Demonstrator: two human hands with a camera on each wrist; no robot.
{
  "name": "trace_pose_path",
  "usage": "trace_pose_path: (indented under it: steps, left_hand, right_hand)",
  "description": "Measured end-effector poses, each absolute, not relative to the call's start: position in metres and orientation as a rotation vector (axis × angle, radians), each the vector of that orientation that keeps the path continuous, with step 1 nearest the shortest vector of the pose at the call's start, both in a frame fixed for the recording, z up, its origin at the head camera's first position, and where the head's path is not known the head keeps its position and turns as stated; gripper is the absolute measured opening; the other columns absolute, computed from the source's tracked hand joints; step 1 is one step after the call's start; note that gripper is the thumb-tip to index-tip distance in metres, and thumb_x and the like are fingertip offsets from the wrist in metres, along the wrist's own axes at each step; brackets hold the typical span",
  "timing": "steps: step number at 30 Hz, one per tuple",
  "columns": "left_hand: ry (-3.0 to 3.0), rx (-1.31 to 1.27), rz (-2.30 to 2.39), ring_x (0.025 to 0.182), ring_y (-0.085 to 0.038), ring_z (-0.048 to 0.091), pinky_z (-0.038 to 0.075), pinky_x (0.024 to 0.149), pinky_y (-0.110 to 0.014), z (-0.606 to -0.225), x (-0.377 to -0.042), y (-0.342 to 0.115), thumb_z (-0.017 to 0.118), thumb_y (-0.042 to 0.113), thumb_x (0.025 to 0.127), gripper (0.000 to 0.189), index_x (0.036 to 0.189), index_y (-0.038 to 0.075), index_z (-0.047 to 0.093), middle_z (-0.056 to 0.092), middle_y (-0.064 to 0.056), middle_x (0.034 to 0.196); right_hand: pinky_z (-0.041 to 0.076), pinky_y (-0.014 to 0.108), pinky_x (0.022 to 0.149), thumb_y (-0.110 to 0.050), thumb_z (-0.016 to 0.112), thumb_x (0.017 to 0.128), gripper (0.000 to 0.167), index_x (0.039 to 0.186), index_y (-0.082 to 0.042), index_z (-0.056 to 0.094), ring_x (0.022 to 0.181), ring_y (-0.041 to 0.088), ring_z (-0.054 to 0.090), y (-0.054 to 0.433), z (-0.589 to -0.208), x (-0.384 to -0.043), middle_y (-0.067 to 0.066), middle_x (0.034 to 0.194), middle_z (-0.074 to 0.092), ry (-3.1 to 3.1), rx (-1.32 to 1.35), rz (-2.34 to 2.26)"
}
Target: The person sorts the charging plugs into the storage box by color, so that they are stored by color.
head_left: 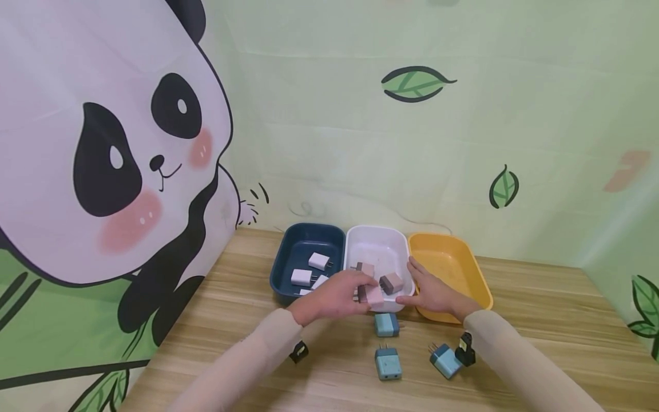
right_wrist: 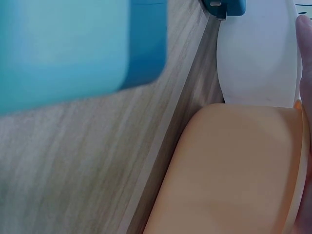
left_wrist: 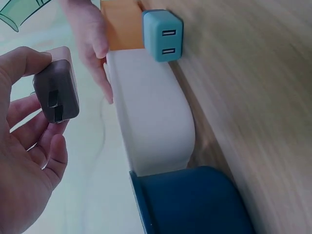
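Observation:
My left hand point(head_left: 334, 294) pinches a pink plug-in charger point(left_wrist: 56, 90) with a dark prong face, held by thumb and fingers above the front rim of the white bin point(head_left: 378, 239). Two more pink chargers, one toward the back point(head_left: 365, 269) and one to the right point(head_left: 392, 282), lie inside that bin. The right hand point(head_left: 436, 293) rests with extended fingers along the white bin's right side, by the orange-yellow bin point(head_left: 447, 264). In the right wrist view, only part of that hand shows at the edge.
A dark blue bin point(head_left: 307, 233) with several white chargers stands left of the white one. On the wooden table point(head_left: 535, 297) in front lie three blue chargers: near the white bin point(head_left: 386, 324), further forward point(head_left: 388, 366), and by the right wrist point(head_left: 445, 361). A panda-print cloth hangs behind.

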State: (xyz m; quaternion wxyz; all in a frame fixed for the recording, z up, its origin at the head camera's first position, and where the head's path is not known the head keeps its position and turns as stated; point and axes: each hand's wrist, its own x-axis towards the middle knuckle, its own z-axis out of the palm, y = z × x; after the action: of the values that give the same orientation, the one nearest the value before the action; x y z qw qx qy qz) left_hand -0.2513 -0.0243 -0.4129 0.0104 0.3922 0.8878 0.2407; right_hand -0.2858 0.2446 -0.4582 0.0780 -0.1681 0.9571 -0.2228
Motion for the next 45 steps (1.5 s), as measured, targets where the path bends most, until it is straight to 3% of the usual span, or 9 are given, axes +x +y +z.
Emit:
trace_pose_path:
  steps: [19,45]
  left_hand:
    - [2.797,1.200,0.770,0.095,-0.012,0.049,0.045,0.081,-0.021,-0.398,-0.275,-0.017,0.068,0.024,0.085,0.043,0.124,0.012,0.060,0.059,0.001,0.113]
    - [2.833,1.155,0.717,0.092,-0.013,0.052,0.044,0.082,-0.022,-0.399,-0.309,0.009,0.067,0.022,0.086,0.038,0.122,0.009,0.062,0.063,-0.001,0.112]
  right_hand:
    - [0.026,0.053,0.106,-0.063,0.066,0.076,0.109,0.150,-0.002,0.015,0.139,0.037,0.018,0.245,-0.458,-0.287,0.014,0.157,0.005,2.861,-0.513,-0.658]
    - [0.029,0.052,0.105,-0.072,0.062,0.071,0.115,0.152,-0.008,0.013,0.140,0.035,0.018,0.246,-0.457,-0.284,0.011,0.158,0.003,2.871,-0.520,-0.660]
